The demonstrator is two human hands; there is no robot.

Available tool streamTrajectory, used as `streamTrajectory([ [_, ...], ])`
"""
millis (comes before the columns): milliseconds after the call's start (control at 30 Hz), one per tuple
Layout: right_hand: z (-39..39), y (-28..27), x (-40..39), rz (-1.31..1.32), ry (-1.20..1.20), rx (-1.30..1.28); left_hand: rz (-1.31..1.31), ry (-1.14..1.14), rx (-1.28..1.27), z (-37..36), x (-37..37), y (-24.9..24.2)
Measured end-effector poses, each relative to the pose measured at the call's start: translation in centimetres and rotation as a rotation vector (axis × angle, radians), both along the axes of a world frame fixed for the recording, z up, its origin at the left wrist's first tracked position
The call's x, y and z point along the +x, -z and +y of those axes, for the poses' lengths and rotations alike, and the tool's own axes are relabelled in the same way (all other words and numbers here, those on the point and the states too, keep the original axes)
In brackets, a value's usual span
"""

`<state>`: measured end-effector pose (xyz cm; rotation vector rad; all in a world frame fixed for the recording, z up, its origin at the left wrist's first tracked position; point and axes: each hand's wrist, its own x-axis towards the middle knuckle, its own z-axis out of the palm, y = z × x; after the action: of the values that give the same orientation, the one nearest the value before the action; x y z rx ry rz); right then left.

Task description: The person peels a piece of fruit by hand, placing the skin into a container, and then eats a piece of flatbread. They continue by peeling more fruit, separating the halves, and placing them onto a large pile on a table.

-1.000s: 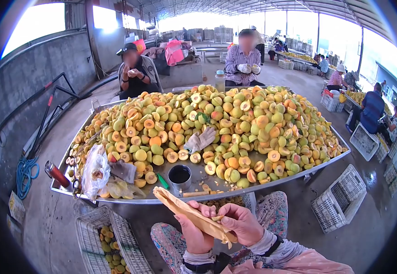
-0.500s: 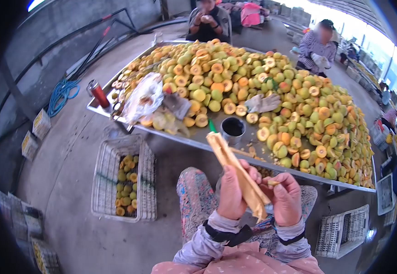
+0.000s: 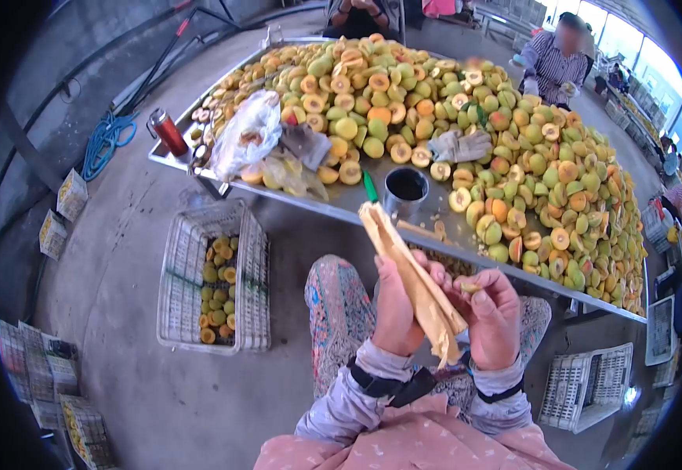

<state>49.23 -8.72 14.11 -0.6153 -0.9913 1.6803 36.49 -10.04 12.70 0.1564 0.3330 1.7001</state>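
My left hand (image 3: 400, 309) is closed around a long tan folded wrapper-like strip (image 3: 413, 278), whose exact kind I cannot make out. It slants from upper left to lower right, with a ragged lower end. Beside it, my right hand (image 3: 492, 317) pinches a small yellowish-green piece (image 3: 471, 288) between thumb and fingers. Beyond the strip's upper end stand a metal cup (image 3: 405, 188) with dark contents and a green-handled tool (image 3: 369, 186). Halved fruits with orange flesh, apparently apricots or peaches (image 3: 560, 196), are heaped over the metal table (image 3: 341, 205).
Gloves (image 3: 460, 146), a clear plastic bag (image 3: 247, 137) and a red flask (image 3: 167, 131) lie or stand on the table. A crate (image 3: 253, 313) with fruit sits at left, another crate (image 3: 588, 384) at right. A person in a striped top (image 3: 551, 66) is across the table; another sits at the back.
The view has tilted slightly, so the table and crates appear higher. Both hands keep their holds, and the right fingers have shifted a little around the small piece.
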Motion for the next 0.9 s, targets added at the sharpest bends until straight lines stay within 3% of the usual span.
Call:
streamTrajectory([
  [467,1.2,-1.3,-0.2,0.034,0.021,0.068,-0.080,0.055,-0.020,0.5,-0.5,0.7],
  [900,1.7,-1.9,1.3,0.007,0.100,0.104,0.090,0.119,-0.116,1.2,0.7,0.4],
])
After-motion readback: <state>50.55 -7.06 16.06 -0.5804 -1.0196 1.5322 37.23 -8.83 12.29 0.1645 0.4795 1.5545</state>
